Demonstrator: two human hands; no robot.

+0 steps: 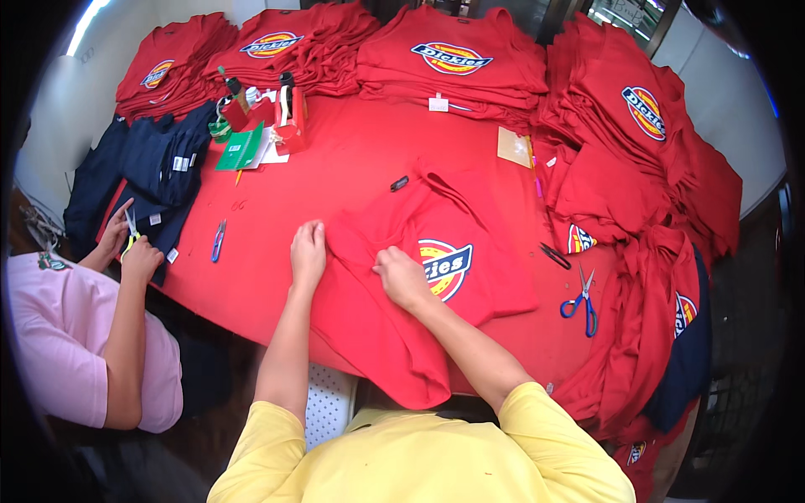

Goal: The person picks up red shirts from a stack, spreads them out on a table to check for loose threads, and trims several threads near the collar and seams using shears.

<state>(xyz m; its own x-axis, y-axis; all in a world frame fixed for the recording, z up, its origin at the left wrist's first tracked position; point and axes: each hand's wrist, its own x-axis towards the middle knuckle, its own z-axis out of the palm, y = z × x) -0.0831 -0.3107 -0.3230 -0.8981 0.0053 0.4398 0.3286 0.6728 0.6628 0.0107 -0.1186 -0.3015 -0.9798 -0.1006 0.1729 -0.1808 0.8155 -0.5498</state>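
Observation:
A red sweatshirt (369,331) with a printed chest logo lies partly crumpled on the red table in front of me, its lower part hanging over the near edge. My left hand (308,256) is closed on the garment's left edge, fingertips pinched together. Just right of it, my right hand (401,278) grips a fold of the same cloth beside the logo. A dark neck label (399,184) shows at the collar. To the right lie blue-handled scissors (582,307) and a small dark thread snipper (555,256).
Stacks of red sweatshirts (453,59) line the far edge, and more red garments (629,335) pile up at right. At left, a co-worker in pink holds yellow-handled scissors (131,235) by navy garments (159,159). A blue snipper (219,241) and a red organizer (290,130) stand nearby.

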